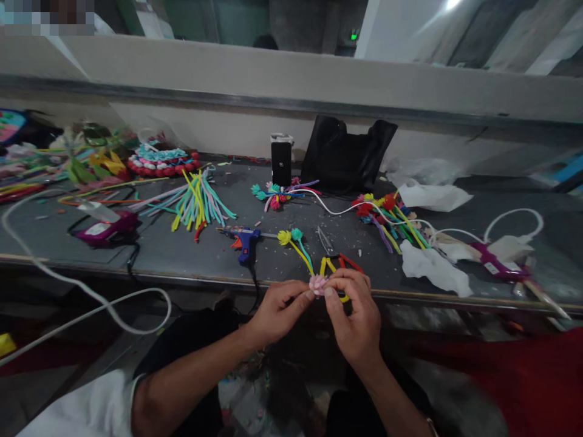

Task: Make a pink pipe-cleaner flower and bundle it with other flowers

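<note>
Between my two hands, at the table's front edge, is a pink pipe-cleaner flower (pixel 317 283). My left hand (pixel 283 308) pinches its left side with thumb and fingertips. On the other side, the thumb and fingers of my right hand (pixel 354 309) grip it too. Just beyond lie a yellow flower (pixel 284 237) and a teal flower (pixel 297 234) on pipe-cleaner stems. Pliers with red handles (pixel 348 261) rest behind my right hand, near bent yellow pipe cleaners (pixel 327 264). A blue glue gun (pixel 247 244) lies left of the flowers.
Loose pipe cleaners (pixel 200 203) fan out at left, near a purple device (pixel 107 229). Finished flowers (pixel 276 195) lie before a phone (pixel 281 162) and a black bag (pixel 346 155). Flower bunches (pixel 385 212), white paper (pixel 435 267) and another purple device (pixel 501 264) sit right. White cables cross the table.
</note>
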`<state>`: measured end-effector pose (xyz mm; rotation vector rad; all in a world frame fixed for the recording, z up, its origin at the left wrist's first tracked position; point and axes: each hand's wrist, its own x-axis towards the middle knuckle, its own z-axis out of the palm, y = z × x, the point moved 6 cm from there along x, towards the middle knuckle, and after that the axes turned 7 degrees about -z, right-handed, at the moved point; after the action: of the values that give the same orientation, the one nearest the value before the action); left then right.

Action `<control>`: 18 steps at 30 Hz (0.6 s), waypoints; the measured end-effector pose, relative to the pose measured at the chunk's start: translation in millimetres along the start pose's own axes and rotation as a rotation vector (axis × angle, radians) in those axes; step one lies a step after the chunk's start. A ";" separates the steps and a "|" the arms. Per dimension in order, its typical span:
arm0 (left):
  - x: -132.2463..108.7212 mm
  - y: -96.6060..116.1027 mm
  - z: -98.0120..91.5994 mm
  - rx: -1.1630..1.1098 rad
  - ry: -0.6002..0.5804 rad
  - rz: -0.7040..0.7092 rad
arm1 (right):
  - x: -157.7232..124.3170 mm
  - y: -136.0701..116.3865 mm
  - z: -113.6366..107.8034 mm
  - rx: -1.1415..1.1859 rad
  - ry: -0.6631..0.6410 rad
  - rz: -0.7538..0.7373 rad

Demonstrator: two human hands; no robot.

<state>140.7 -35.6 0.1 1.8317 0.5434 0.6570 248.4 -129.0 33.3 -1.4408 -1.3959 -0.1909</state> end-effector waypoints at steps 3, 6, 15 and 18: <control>0.2 2.1 -1.7 0.006 0.022 0.037 | 2.1 -2.9 -6.4 -0.005 0.039 -0.028; -0.2 6.6 -2.3 0.051 0.026 0.098 | 3.3 -4.8 -11.0 -0.043 0.060 -0.054; -4.3 10.3 -2.1 0.240 0.034 0.280 | 1.9 -2.3 -8.3 -0.094 0.050 -0.071; -5.3 8.7 -1.5 0.279 0.035 0.300 | 3.0 -4.5 -9.4 -0.094 0.055 -0.078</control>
<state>136.2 -40.8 7.7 2.1932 0.4013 0.8487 250.7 -135.2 41.9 -1.4479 -1.4154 -0.3476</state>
